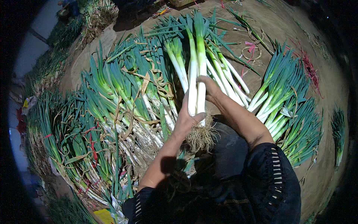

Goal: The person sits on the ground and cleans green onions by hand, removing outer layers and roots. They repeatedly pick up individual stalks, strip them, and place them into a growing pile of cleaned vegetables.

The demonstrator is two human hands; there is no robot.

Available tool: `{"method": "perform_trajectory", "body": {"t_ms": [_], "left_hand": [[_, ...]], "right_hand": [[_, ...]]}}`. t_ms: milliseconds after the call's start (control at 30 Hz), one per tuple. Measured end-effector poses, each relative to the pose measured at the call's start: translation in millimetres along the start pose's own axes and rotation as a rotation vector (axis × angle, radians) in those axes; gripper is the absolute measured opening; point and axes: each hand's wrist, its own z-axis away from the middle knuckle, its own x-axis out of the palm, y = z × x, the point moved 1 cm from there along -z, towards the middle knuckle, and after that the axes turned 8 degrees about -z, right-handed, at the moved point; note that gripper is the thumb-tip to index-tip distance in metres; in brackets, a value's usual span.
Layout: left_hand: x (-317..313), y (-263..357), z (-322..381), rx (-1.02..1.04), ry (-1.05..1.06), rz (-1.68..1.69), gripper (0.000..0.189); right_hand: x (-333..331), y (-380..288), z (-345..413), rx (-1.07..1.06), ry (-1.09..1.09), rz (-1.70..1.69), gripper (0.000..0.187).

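Observation:
My left hand (188,119) holds the lower white stalks of a few large green onions (200,53), just above their bushy roots (202,138). Around the same stalks, higher up on their right side, is my right hand (208,86). The green tops point away from me. Peeled white-stemmed green onions (228,81) lie on the ground just beyond my right hand. Left of my left hand spreads a large heap of unpeeled green onions (120,95) with dry brown leaves and dirty stems. My palms are largely hidden.
Cleaned green onions (279,98) are piled at the right, and red ties (310,68) lie behind them on the brown ground (332,92). More bundles with red strips (92,148) fill the left. A single bundle (338,134) lies at the far right.

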Motion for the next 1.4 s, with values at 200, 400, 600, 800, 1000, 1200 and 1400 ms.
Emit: {"method": "perform_trajectory", "body": {"t_ms": [200, 400, 600, 800, 1000, 1200, 1400], "left_hand": [[9.7, 58.3, -11.1, 0.217, 0.09, -0.219, 0.085], [78.6, 71.0, -61.6, 0.219, 0.063, -0.086, 0.088], [99.9, -32.3, -78.1, 0.176, 0.169, -0.556, 0.078], [68.0, -169.2, -14.0, -0.386, 0.084, -0.31, 0.039], [45.1, -66.8, -22.4, -0.379, 0.264, -0.023, 0.02], [54.0, -40.9, -28.8, -0.211, 0.071, -0.006, 0.048], [-19.8, -118.4, 10.8, -0.166, 0.111, -0.818, 0.044]], "right_hand": [[27.2, -56.7, -0.7, -0.226, -0.191, -0.034, 0.035], [-21.0, -135.7, -4.5, -0.222, -0.011, 0.118, 0.045], [-190.9, -126.1, -28.5, -0.253, 0.274, 0.745, 0.075], [-228.0, -41.0, 4.6, -0.065, 0.643, 1.87, 0.102], [-135.7, -29.3, -12.6, -0.495, 0.472, 1.672, 0.074], [-11.7, -16.9, -32.5, 0.144, 0.031, 0.721, 0.039], [-142.2, -80.3, -47.6, 0.188, -0.01, 0.999, 0.018]]}}
